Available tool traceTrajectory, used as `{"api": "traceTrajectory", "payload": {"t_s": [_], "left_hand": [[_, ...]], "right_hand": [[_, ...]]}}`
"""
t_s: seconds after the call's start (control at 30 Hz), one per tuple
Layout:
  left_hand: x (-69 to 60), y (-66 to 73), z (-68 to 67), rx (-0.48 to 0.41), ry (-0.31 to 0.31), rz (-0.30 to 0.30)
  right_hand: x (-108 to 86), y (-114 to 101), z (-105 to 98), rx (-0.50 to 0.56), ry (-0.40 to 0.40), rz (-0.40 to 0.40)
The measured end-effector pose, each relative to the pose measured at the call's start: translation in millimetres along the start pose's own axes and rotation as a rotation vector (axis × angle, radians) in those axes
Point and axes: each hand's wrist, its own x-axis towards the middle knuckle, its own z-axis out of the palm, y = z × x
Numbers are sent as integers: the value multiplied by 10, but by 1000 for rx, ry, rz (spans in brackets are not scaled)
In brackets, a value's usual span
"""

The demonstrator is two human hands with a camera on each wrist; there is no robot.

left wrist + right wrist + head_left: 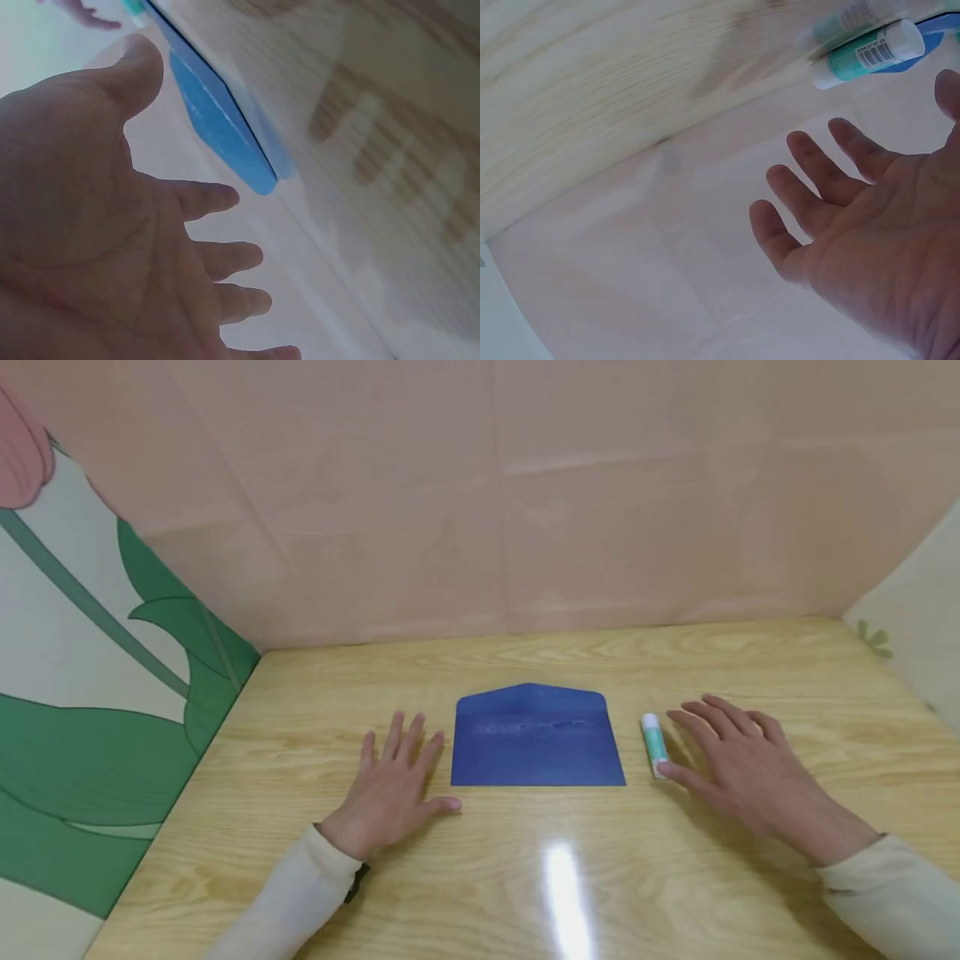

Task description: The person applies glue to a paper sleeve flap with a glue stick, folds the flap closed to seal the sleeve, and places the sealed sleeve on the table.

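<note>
A dark blue envelope (536,752) lies flat on the wooden table, its flap unfolded toward the back. To its right is a glue stick (655,743) with a white cap and a teal label; in the right wrist view the glue stick (874,54) shows a barcode. My left hand (393,797) is spread out left of the envelope, apart from it and holding nothing. Beside the glue stick, my right hand (750,777) hovers with fingers extended. Its thumb overlaps the stick's near end in the head view, but the right wrist view shows a gap.
The wood-grain table (337,693) reaches back to a pink-beige cloth wall (525,527). A panel with green leaves (82,760) borders the left side, and a pale panel (922,610) the right. Light glares off the tabletop near the front.
</note>
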Motion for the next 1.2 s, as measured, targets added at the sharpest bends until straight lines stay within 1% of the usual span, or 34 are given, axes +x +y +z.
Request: {"api": "traceTrajectory", "payload": {"t_s": [0.1, 0.2, 0.33, 0.4, 0.47, 0.57, 0.7, 0.8, 0.9, 0.97, 1.03, 1.2], "left_hand": [[7, 3, -4, 5, 0, 5], [9, 7, 3, 18, 3, 16], [0, 4, 44, 27, -17, 26], [-4, -2, 58, 31, -25, 30], [0, -5, 62, 37, -22, 39], [23, -7, 56, 53, -8, 59], [53, 8, 29, 86, 5, 75], [41, 37, 36, 148, 35, 93], [45, 74, 30, 244, 71, 124], [42, 101, 31, 284, 86, 148], [37, 127, 35, 296, 90, 171], [8, 179, 42, 288, 91, 230]], "right_hand": [[34, -17, -12, 5, -14, 22], [79, -46, -15, 14, -43, 39], [154, -93, 32, 30, -82, 40], [191, -105, 49, 20, -89, 38], [217, -105, 50, 14, -98, 49], [241, -91, 44, 22, -140, 76], [258, -77, 39, 45, -181, 85], [256, -74, 51, 47, -189, 73], [262, -58, 42, 48, -191, 69], [265, -46, 42, 41, -185, 59], [267, -38, 44, 39, -177, 51], [269, -37, 38, 52, -167, 40]]}}
